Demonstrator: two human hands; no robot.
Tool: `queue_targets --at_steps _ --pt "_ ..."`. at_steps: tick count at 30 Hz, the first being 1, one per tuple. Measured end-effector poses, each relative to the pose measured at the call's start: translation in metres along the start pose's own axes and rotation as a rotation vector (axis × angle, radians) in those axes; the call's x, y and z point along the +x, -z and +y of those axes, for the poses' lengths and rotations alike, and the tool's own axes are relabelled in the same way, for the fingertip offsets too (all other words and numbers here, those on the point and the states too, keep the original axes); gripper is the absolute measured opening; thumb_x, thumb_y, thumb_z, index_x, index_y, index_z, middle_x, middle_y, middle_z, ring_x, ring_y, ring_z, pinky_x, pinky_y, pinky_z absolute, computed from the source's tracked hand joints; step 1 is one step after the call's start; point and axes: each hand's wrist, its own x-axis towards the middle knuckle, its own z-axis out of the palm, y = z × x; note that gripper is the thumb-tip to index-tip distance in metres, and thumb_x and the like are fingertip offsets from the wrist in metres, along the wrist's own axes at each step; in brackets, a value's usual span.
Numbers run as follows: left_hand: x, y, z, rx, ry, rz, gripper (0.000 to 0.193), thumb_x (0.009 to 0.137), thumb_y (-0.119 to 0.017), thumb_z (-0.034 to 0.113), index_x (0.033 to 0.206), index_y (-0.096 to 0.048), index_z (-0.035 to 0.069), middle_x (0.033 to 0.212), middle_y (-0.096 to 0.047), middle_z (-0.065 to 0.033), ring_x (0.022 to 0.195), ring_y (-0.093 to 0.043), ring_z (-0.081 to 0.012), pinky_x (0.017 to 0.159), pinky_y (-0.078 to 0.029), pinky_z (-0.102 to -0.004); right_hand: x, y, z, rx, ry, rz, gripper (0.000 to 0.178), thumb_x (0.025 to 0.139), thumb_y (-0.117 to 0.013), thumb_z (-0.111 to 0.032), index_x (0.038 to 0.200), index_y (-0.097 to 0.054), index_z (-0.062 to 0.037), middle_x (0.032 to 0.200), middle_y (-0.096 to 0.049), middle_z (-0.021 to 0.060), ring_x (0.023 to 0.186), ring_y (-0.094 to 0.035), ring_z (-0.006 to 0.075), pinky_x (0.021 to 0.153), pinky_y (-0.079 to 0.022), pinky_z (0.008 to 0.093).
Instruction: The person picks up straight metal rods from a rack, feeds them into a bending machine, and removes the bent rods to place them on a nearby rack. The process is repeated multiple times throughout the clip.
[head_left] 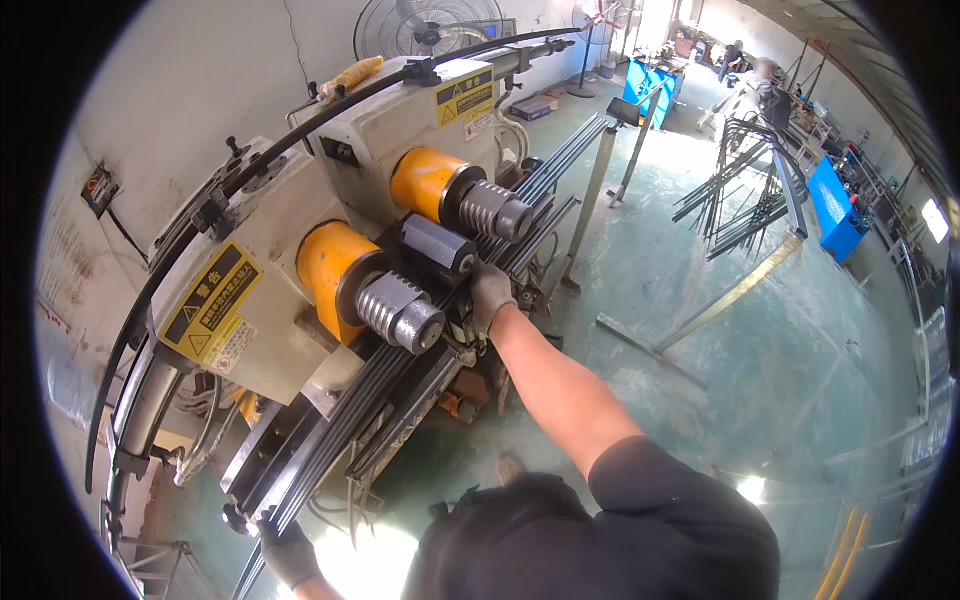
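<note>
A bundle of long dark metal bars (335, 425) runs through a large machine (275, 330) from lower left to upper right. At the lower left, my gloved left hand (287, 555) closes around the near end of the bars. My right hand (490, 295), also gloved, reaches to the machine's middle. It sits just below the end of a black faceted block (437, 245), beside the bars. Its fingers are curled, and what they hold is hidden. Two orange cylinders (340, 270) with ribbed metal ends (400, 315) flank the block.
A long black curved rod (290, 140) arches over the machine. Behind stands a large fan (428, 35). To the right, a metal stand (760, 265) carries several dark bars, with blue panels (838, 210) beyond. Another person (755, 95) is far off.
</note>
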Motion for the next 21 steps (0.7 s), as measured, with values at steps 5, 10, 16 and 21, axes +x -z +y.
queue_targets --at_steps 5,10,16,21 --pt "0.018 -0.002 0.011 -1.098 0.563 0.021 0.041 0.11 -0.07 0.021 0.143 -0.068 -0.004 0.133 -0.078 -0.0186 0.125 -0.073 -0.0324 0.119 -0.051 -0.0445 -0.008 -0.004 0.023 -0.996 0.56 0.036 0.029 0.101 -0.066 -0.02 0.123 -0.076 -0.0052 0.114 -0.077 0.0287 0.11 -0.075 0.0467 0.094 -0.061 0.0526" --pt "0.038 -0.016 0.031 -1.337 0.517 -0.088 0.032 0.108 -0.071 0.01 0.137 -0.073 -0.003 0.14 -0.077 -0.0167 0.131 -0.07 -0.0261 0.117 -0.056 -0.0385 -0.02 -0.031 0.001 0.39 -0.013 0.198 0.039 0.11 -0.064 -0.032 0.136 -0.073 -0.0042 0.123 -0.076 0.0262 0.11 -0.073 0.0433 0.095 -0.057 0.047" --pt "0.038 -0.064 0.091 -1.571 0.63 -0.154 0.036 0.115 -0.065 0.024 0.141 -0.075 0.001 0.145 -0.076 -0.0148 0.138 -0.067 -0.0291 0.128 -0.045 -0.0486 -0.053 -0.039 -0.034 0.316 -0.094 0.181 0.033 0.111 -0.065 -0.035 0.125 -0.074 -0.0056 0.109 -0.075 0.0163 0.097 -0.072 0.0343 0.085 -0.056 0.0455" --pt "0.035 -0.047 0.074 -1.715 0.58 -0.209 0.035 0.113 -0.065 0.019 0.139 -0.075 -0.003 0.148 -0.075 -0.0156 0.138 -0.068 -0.0287 0.127 -0.047 -0.0486 -0.063 -0.038 -0.049 0.275 -0.05 0.117 0.031 0.111 -0.067 -0.037 0.116 -0.075 -0.0069 0.097 -0.074 0.008 0.086 -0.071 0.0268 0.077 -0.055 0.0442"
